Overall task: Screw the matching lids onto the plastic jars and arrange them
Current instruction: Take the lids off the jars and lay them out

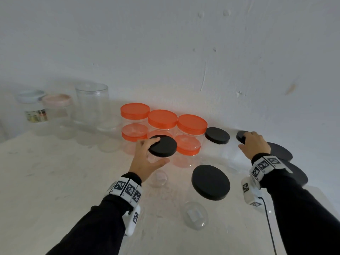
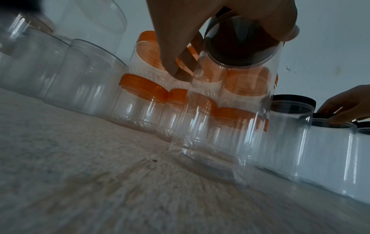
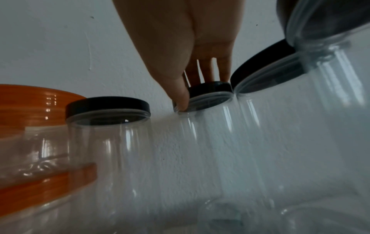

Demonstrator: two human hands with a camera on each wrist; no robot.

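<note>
Most jars capped; we grip a black-lidded jar (image 1: pixel 162 146) with left hand (image 1: pixel 145 161), right hand (image 1: pixel 254 144) fingers pinch another black lid (image 3: pixel 210 88); lidless clear jars (image 1: pixel 92 102) remain.

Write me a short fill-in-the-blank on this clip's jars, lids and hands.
1. The left hand grips the lid of a clear jar; that lid is ____ in colour.
2. The jars stacked two high have ____ lids.
3. The right hand has its grip on a black lid by the ____.

Missing words: black; orange; wall
</note>
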